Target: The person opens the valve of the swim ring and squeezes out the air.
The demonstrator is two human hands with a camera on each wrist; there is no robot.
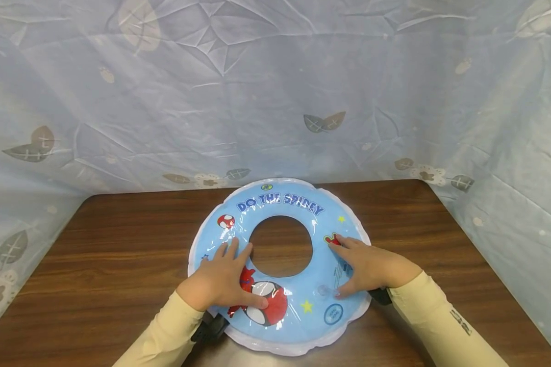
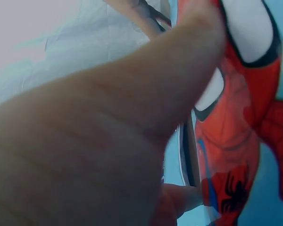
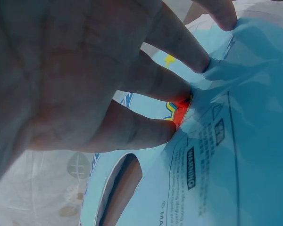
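A light-blue inflatable swim ring (image 1: 298, 329) lies flat, with "DO THE SPIDEY" lettering along its far side and a white scalloped rim. My left hand (image 1: 225, 280) rests on its near-left part with fingers spread, the thumb across a printed red masked figure (image 1: 275, 306). On the ring's right side my right hand (image 1: 369, 265) touches the surface with spread fingers. In the right wrist view, the fingertips (image 3: 167, 132) press into the vinyl beside printed warning text (image 3: 191, 169), and creases run out from them. The left wrist view has the thumb (image 2: 188, 61) over the red print.
Under the ring is a dark brown wooden table (image 1: 119, 255). A pale blue-grey cloth (image 1: 266, 102) printed with leaves and flowers hangs behind the table and along both sides. Through the ring's round hole the tabletop shows. Black wrist straps (image 1: 208, 329) sit by the cream sleeves (image 1: 441, 321).
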